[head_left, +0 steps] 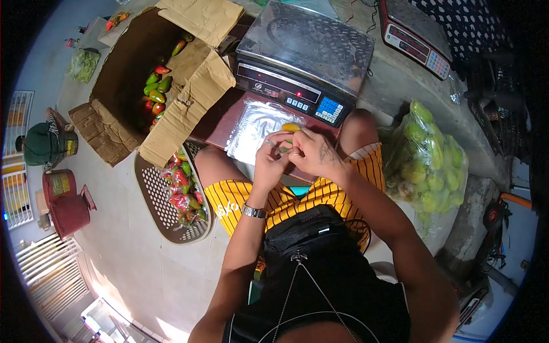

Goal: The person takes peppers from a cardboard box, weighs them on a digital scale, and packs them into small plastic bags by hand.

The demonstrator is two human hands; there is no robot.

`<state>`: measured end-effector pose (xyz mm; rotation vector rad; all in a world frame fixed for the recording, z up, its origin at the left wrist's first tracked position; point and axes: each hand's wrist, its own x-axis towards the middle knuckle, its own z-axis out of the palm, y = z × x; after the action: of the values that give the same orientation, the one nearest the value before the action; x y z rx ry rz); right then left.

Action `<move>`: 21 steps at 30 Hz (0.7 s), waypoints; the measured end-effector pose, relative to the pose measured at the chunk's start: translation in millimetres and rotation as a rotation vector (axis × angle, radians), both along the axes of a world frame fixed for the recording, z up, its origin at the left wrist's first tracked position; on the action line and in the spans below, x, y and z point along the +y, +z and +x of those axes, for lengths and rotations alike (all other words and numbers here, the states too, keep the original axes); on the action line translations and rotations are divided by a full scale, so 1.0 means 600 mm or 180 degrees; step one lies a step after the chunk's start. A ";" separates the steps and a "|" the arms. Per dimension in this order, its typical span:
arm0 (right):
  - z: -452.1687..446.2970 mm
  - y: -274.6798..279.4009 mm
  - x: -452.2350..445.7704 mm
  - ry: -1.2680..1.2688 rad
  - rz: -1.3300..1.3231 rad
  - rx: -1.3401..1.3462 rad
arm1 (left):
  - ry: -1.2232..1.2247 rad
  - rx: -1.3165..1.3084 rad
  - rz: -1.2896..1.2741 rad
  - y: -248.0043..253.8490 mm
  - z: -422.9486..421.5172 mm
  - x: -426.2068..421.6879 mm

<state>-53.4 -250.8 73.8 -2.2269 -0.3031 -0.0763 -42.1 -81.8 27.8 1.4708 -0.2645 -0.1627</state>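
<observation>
My left hand (271,161), with a ring on one finger, and my right hand (314,151) meet above my lap, fingers bent and pinched together. A yellow-orange pepper (291,127) shows just beyond my fingers, and a bit of green shows between the hands. My fingers cover most of what they hold; whether a bag surrounds it I cannot tell. Under and beside my left hand lies a stack of clear plastic bags (251,127) on a dark red surface (216,130). Just past the bags stands a digital scale (303,51) with a lit display.
An open cardboard box (114,86) at the left holds several red and green peppers (157,94). Below it, a plastic basket (150,197) contains bagged peppers (182,186). A large bag of green vegetables (426,166) stands at my right. A second scale (414,46) sits at the upper right.
</observation>
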 end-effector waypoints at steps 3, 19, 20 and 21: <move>0.003 0.018 -0.006 0.0092 0.0229 0.0074 | -0.0151 0.0738 -0.0397 0.045 -0.007 0.005; -0.010 0.001 -0.028 -0.0225 0.0829 0.0604 | 0.0437 -0.0722 0.1392 0.047 -0.016 -0.003; -0.013 0.021 -0.031 -0.0196 0.0723 0.0621 | 0.0448 -0.0759 0.1431 0.044 -0.014 -0.004; -0.015 0.033 -0.030 -0.0169 0.0573 0.0672 | 0.0454 -0.0793 0.1465 0.042 -0.017 -0.006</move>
<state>-62.5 -268.9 93.4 -2.0432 -0.1165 0.0992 -52.3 -85.2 52.9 1.9646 -0.3366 0.0834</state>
